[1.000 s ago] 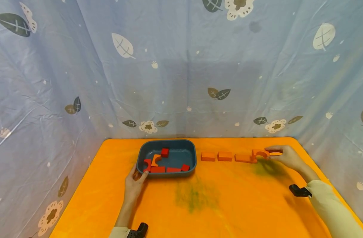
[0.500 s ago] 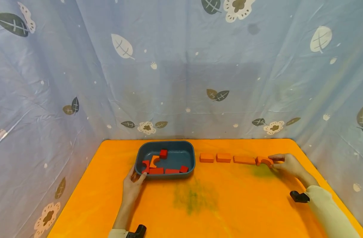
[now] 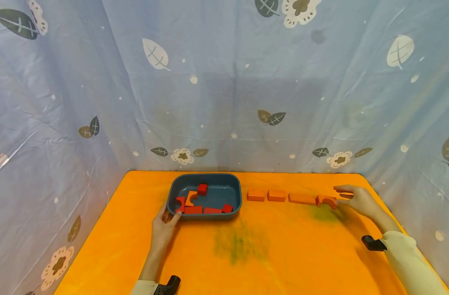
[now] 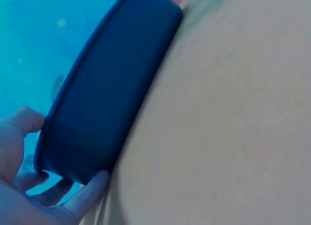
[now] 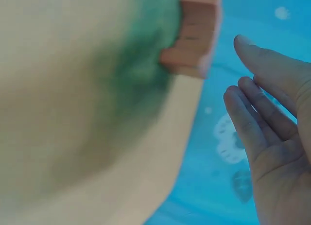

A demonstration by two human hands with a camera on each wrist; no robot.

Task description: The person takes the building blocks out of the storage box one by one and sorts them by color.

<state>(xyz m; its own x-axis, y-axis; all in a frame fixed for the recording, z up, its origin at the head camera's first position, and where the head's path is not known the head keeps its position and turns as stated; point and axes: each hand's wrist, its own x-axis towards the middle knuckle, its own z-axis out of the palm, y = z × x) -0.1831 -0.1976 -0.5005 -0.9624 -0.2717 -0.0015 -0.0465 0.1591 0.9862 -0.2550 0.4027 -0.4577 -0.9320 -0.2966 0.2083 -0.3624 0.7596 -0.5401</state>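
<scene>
My left hand [image 3: 162,230] holds the near left corner of a dark blue tray [image 3: 209,217]. Its thumb lies at the rim and the fingers rest against the outer wall, as the left wrist view also shows. On the right, an orange arch block [image 3: 321,198] stands at the right end of a row on the table. My right hand [image 3: 361,201] hovers just right of this arch with its fingers apart and nothing between them. In the right wrist view, a gap shows between the fingertips and the arch block [image 5: 200,21].
Left of the arch, the row has a long flat orange block [image 3: 301,199] and two orange blocks, a middle one [image 3: 276,196] and a left one [image 3: 255,195]. Inside the tray lie an orange arch [image 3: 190,198], a red cube [image 3: 202,189] and several other red blocks. A patterned curtain [image 3: 231,102] surrounds the table.
My right hand lowered the orange arch block, set it down at the row's right end, then let go and drew slightly away. My left hand stays at the tray.
</scene>
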